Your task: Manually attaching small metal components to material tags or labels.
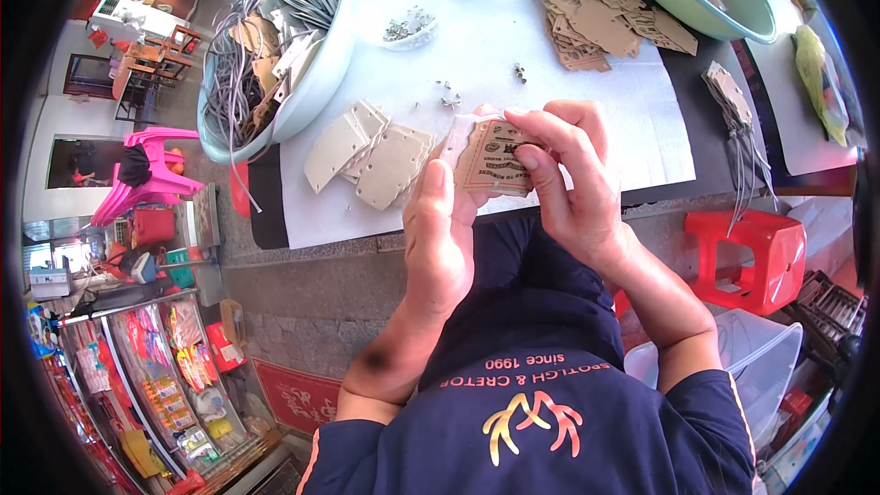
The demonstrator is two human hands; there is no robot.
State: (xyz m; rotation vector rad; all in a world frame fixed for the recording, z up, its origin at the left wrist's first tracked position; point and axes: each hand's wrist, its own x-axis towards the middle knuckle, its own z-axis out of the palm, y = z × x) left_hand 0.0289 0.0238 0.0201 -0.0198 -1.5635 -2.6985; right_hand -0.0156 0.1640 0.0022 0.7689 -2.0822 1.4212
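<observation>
A tan printed tag with dark lettering and a paler piece behind it is held up over the table's near edge. My left hand grips it from the left side, thumb raised along the edge. With thumb and forefinger, my right hand pinches its right side; whatever lies between those fingertips is too small to make out. Just left of my hands lie stacks of pale, blank tags with small holes. Beyond my fingers, small metal fasteners are scattered on the white sheet.
A pale blue basin with grey cords and tags stands at left. Clear tubs of metal bits sit at the back, beside a heap of printed tags. Another basin is far right. Corded tags hang over the right edge near a red stool.
</observation>
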